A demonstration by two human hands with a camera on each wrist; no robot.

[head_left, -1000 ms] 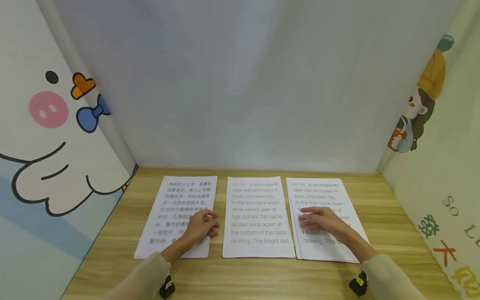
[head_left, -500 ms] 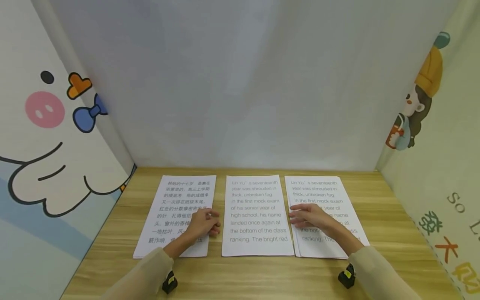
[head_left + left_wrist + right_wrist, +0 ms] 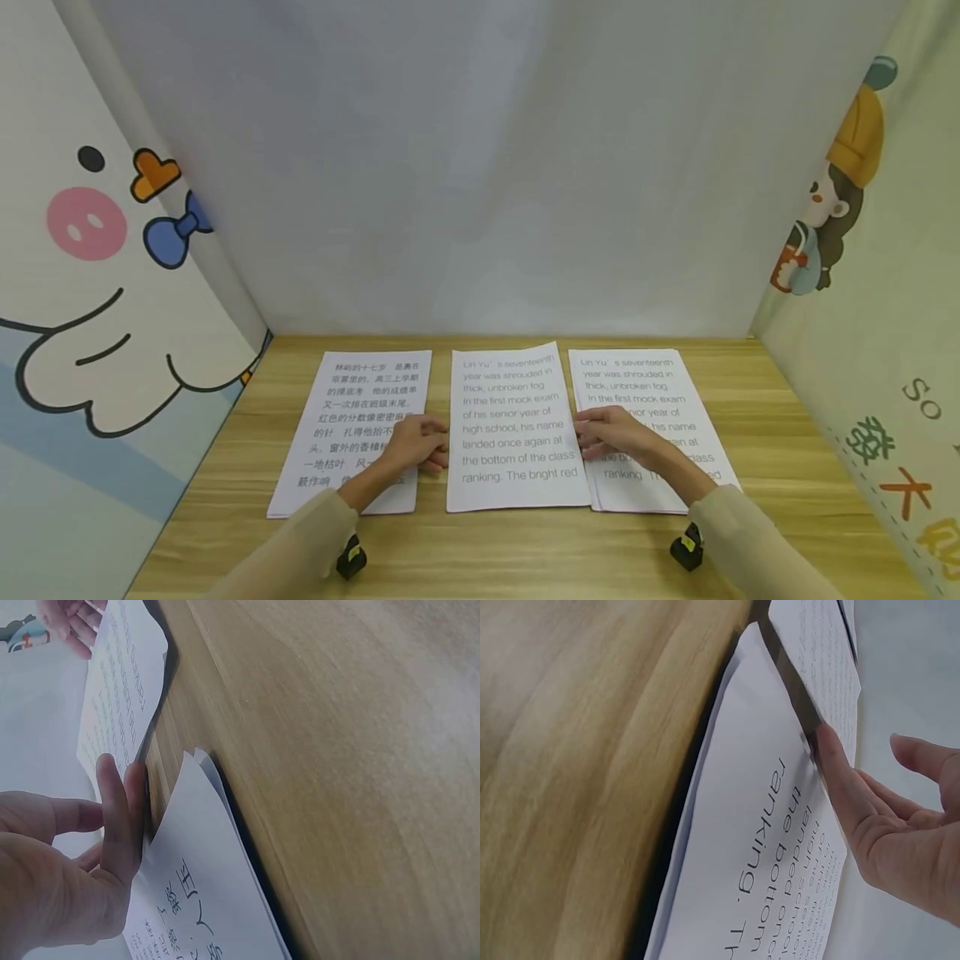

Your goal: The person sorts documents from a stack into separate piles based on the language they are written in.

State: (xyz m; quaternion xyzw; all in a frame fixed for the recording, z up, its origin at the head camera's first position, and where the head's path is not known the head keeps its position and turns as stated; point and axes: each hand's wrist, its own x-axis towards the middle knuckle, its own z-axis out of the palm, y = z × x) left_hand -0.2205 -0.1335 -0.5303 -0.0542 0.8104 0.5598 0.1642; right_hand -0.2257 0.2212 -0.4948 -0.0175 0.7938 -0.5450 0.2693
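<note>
A white sheet of English text (image 3: 517, 429) lies in the middle, its right side raised a little and its near edge bowed in the left wrist view. My left hand (image 3: 414, 442) has its fingertips at the sheet's left edge, above the right side of a paper stack in Chinese (image 3: 352, 400). In the left wrist view the thumb (image 3: 75, 815) stands beside the outstretched fingers. My right hand (image 3: 618, 435) reaches over a right-hand stack of English pages (image 3: 630, 379), fingertips at the middle sheet's right edge. Its thumb (image 3: 922, 757) stands apart from the fairly straight fingers in the right wrist view.
The papers lie in a row on a wood-grain table (image 3: 517, 558). A pale backdrop (image 3: 480, 167) rises behind it. Cartoon-printed panels flank the left (image 3: 90, 317) and right (image 3: 862, 350) sides. Both wrists wear small black devices.
My right hand has moved left, from over the right stack to the middle sheet's edge. My left hand has shifted slightly right. The middle sheet's right side has come up and the sheet has tilted.
</note>
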